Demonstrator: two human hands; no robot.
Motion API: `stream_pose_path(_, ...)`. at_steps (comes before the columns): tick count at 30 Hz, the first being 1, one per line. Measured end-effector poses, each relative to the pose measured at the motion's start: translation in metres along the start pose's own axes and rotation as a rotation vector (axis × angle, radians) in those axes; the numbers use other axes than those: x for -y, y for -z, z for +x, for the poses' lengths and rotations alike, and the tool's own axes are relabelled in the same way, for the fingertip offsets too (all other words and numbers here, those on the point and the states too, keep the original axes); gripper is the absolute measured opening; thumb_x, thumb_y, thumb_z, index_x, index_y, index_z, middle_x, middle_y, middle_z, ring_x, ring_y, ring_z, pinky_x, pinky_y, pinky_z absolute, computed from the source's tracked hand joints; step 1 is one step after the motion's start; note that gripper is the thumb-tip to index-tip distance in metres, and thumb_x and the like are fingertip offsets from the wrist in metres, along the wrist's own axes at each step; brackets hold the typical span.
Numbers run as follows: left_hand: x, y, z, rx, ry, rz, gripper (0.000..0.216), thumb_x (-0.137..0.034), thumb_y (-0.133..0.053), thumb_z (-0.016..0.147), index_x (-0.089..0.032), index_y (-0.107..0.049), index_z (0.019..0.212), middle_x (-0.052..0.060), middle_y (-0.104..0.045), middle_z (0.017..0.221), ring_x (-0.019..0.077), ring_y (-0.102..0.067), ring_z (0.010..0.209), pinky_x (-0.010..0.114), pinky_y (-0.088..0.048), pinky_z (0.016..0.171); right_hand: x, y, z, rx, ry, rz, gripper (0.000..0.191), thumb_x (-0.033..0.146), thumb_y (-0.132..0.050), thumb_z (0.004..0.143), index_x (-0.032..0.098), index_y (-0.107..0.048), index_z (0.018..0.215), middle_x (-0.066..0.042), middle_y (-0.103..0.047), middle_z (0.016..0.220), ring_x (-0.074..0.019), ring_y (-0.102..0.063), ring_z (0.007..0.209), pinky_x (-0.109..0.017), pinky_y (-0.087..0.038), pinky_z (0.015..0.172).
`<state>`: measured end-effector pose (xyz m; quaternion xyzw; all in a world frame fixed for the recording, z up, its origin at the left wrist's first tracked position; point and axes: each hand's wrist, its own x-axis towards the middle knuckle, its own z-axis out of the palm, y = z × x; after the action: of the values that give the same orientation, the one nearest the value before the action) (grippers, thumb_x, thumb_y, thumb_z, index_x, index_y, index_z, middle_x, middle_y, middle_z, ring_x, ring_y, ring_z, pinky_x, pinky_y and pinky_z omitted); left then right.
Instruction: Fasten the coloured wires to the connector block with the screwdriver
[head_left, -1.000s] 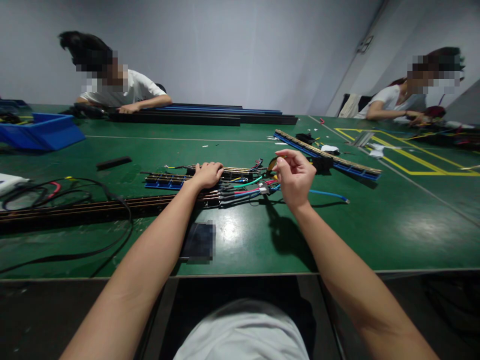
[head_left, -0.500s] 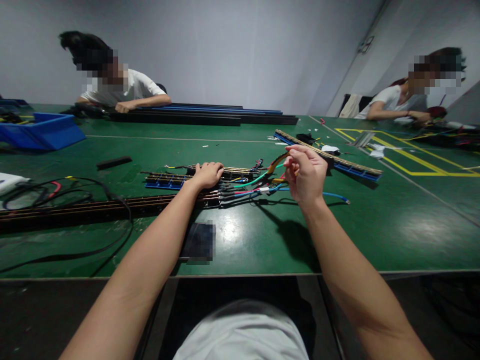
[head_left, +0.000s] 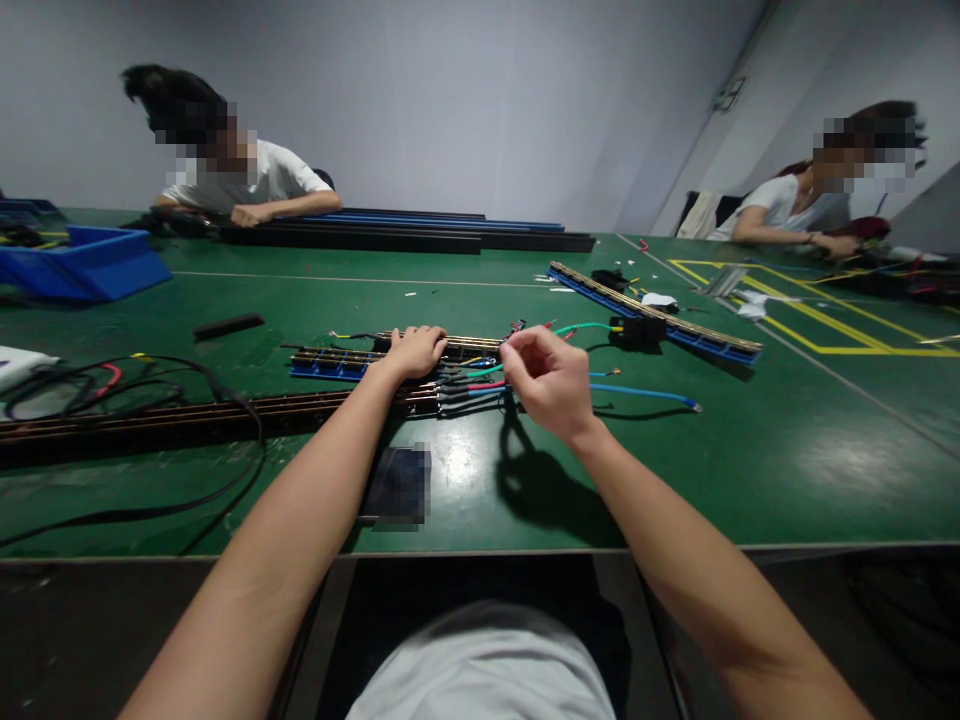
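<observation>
Head view, only one. Left hand (head_left: 412,350) lies palm-down, fingers extended, over a short black rail with brass-coloured strips (head_left: 471,344); its grip is loose, nothing clenched. Right hand (head_left: 551,375) has thumb and forefinger brought together at the wire bundle, beside that rail's right end. Whether that grip has a wire or just air, I can't tell.

Bundle is on the green desk (head_left: 750,450), mid-way across: green insulated wire (head_left: 487,370), red insulated wire (head_left: 491,385) and thick blue cable with a bare metal end (head_left: 645,392), fanning right from around the end of a long dark rail with copper-coloured strips (head_left: 225,408). Short blue-based rail with brass strips (head_left: 330,362) sits behind the long one. Black blocky connector (head_left: 637,332) is off to the right.

My read: wire handling at the rail ends, left steadying, right working by fingertip. Next move calls for rails held steady and a precise pinch on one strand, neighbours not dragged.

Hard to see: fingertip contact, wires behind the right hand, rail stretches under left hand and forearm. Dark flat item (head_left: 397,485) near the front edge is pixelated.
</observation>
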<state>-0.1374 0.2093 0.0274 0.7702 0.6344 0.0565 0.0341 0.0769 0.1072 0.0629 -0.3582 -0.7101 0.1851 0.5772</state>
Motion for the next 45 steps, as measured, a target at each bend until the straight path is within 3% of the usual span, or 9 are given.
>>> stream_pose_path(4,-0.002,0.001,0.000,0.002,0.014,0.005,0.043,-0.041,-0.029,0.105,-0.027,-0.057,0.135,0.010,-0.058,0.144,0.0320,-0.050,0.132,0.060,-0.029,0.112,0.010,-0.023,-0.027,0.229,0.365,-0.288,0.011,0.018,-0.052,0.092,0.019,-0.060,0.085,0.001,-0.064,0.067,-0.0084,-0.056,0.054,-0.020,-0.042,0.055)
stream_pose_path(7,-0.003,0.002,-0.001,-0.001,0.017,0.008,0.043,-0.040,-0.030,0.104,-0.027,-0.057,0.135,0.010,-0.058,0.143,0.0318,-0.050,0.131,0.059,-0.030,0.112,0.009,-0.031,-0.034,0.294,0.435,-0.353,0.013,0.014,-0.050,0.091,0.019,-0.062,0.089,-0.003,-0.069,0.074,-0.0125,-0.063,0.063,-0.022,-0.045,0.057)
stream_pose_path(14,0.000,0.000,0.000,0.003,-0.003,0.001,0.044,-0.041,-0.029,0.104,-0.027,-0.057,0.135,0.011,-0.058,0.144,0.0329,-0.050,0.130,0.060,-0.030,0.111,0.006,-0.001,-0.001,-0.111,-0.064,0.112,0.012,0.026,-0.066,0.084,0.021,-0.066,0.095,0.002,-0.066,0.069,-0.0102,-0.060,0.054,-0.022,-0.046,0.050)
stream_pose_path(17,0.001,-0.001,0.000,0.004,-0.002,-0.003,0.044,-0.042,-0.029,0.104,-0.028,-0.057,0.134,0.010,-0.058,0.143,0.0326,-0.051,0.130,0.059,-0.030,0.111,0.003,0.020,0.020,-0.291,-0.257,0.392,0.017,0.030,-0.069,0.076,0.019,-0.065,0.087,0.004,-0.064,0.059,-0.0065,-0.046,0.037,-0.019,-0.032,0.035)
stream_pose_path(21,0.002,-0.001,0.001,0.003,-0.005,-0.004,0.043,-0.042,-0.030,0.104,-0.028,-0.058,0.134,0.010,-0.058,0.143,0.0327,-0.050,0.130,0.059,-0.030,0.111,-0.001,0.038,0.036,-0.390,-0.432,0.594,0.017,0.027,-0.067,0.067,0.017,-0.063,0.080,0.006,-0.061,0.052,-0.0026,-0.034,0.028,-0.016,-0.019,0.029)
stream_pose_path(25,0.001,0.000,0.000,0.006,-0.009,0.000,0.044,-0.041,-0.029,0.104,-0.027,-0.057,0.135,0.011,-0.058,0.143,0.0324,-0.051,0.129,0.059,-0.031,0.111,-0.001,0.037,0.037,-0.378,-0.472,0.594,0.016,0.026,-0.068,0.067,0.017,-0.063,0.078,0.007,-0.059,0.050,-0.0022,-0.034,0.028,-0.015,-0.019,0.029)
stream_pose_path(30,0.001,0.001,0.000,0.002,-0.010,-0.001,0.044,-0.040,-0.029,0.104,-0.026,-0.058,0.134,0.012,-0.059,0.142,0.0334,-0.051,0.129,0.060,-0.031,0.110,0.010,0.017,0.018,-0.221,-0.313,0.432,0.021,0.038,-0.072,0.076,0.019,-0.062,0.074,0.007,-0.054,0.049,-0.0055,-0.043,0.035,-0.017,-0.028,0.033)
stream_pose_path(39,0.001,0.000,-0.001,-0.006,0.000,0.005,0.043,-0.040,-0.030,0.104,-0.028,-0.058,0.134,0.010,-0.059,0.142,0.0328,-0.051,0.130,0.060,-0.031,0.110,0.027,-0.018,-0.034,0.327,0.456,-0.105,0.007,0.018,-0.059,0.086,0.022,-0.062,0.082,0.006,-0.057,0.056,-0.0069,-0.047,0.045,-0.020,-0.036,0.046)
stream_pose_path(45,0.001,-0.001,0.000,-0.004,-0.002,0.004,0.043,-0.042,-0.029,0.104,-0.028,-0.058,0.134,0.010,-0.058,0.143,0.0327,-0.050,0.131,0.060,-0.031,0.110,0.025,-0.005,-0.021,0.305,0.307,-0.017,0.006,0.018,-0.058,0.087,0.021,-0.063,0.086,0.007,-0.054,0.055,-0.0047,-0.044,0.043,-0.018,-0.035,0.045)
